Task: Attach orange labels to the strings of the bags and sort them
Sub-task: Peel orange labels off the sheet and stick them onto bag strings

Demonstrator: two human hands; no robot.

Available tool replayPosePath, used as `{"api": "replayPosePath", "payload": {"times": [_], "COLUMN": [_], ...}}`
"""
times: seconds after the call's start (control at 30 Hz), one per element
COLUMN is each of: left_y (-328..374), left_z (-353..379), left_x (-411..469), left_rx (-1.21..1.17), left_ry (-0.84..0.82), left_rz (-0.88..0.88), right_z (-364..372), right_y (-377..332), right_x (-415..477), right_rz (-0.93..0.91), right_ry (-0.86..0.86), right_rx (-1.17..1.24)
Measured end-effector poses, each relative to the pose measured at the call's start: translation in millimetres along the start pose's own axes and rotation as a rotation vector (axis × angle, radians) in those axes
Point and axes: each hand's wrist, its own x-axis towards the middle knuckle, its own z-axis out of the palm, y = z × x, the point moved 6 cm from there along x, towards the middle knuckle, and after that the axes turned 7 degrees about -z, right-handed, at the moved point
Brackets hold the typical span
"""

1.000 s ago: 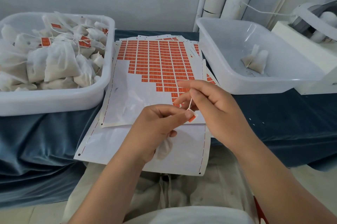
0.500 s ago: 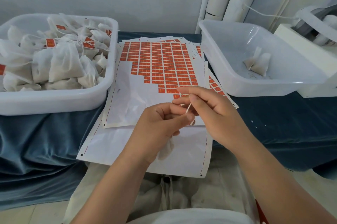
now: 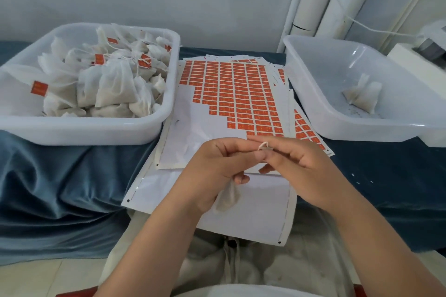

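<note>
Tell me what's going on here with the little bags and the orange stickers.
A person is tagging small white bags. The left hand holds one bag, hanging under the palm, and with the right hand pinches its string above a sheet of orange labels. No label shows at the fingertips. The tub on the left is piled with labelled bags; the tub on the right holds only a couple of bags.

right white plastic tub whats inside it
The right white plastic tub holds a small clump of white mesh bags, seemingly two, with no orange label showing. Anything beneath them is covered, and the tub's right end runs out of frame.
</note>
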Motion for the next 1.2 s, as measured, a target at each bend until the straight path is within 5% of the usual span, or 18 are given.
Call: {"api": "replayPosePath", "payload": {"times": [0.2,0.4,0.5,0.63,0.7,0.77,0.9,1.03,1.2], "left_y": [16.5,82.4,137.6,218.8,242.0,242.3,169.9,173.7,199.5], "left_z": [-13.1,-67.3,-117.3,-177.2,-200.1,-222.2,-249.8,-256.4,-209.7], "left_x": [-8.3,-23.6,-28.4,-29.3,-15.8,14.9,69.8,59.8,36.1], "left_rx": [0.174,0.256,0.24,0.534,0.709,0.863,1.265,1.166,1.119], "left_ry": [0.106,0.329,0.566,0.995,1.094,1.057,0.662,0.743,0.844], "left_rz": [0.012,0.17,0.382,0.761,0.806,0.611,-0.045,0.01,0.357], "right_z": [11.1,0.2,-5.5,-1.8,2.8,7.0,6.8,-5.1,-23.3], "right_y": [-3.7,-2.8,-3.0,-1.6,-1.0,-0.7,0.1,2.0,4.8], "right_x": [2.8,4.1,3.0,3.1,3.2,3.1,2.5,0.6,0.2], "right_rz": [-0.025,0.0,0.027,0.061,0.067,0.066,0.071,0.066,0.089], "right_ry": [0.003,0.198,0.226,0.15,0.096,0.045,0.016,0.088,0.204], "right_rx": [0.037,0.21,0.232,0.194,0.164,0.132,0.106,0.085,0.02]}}
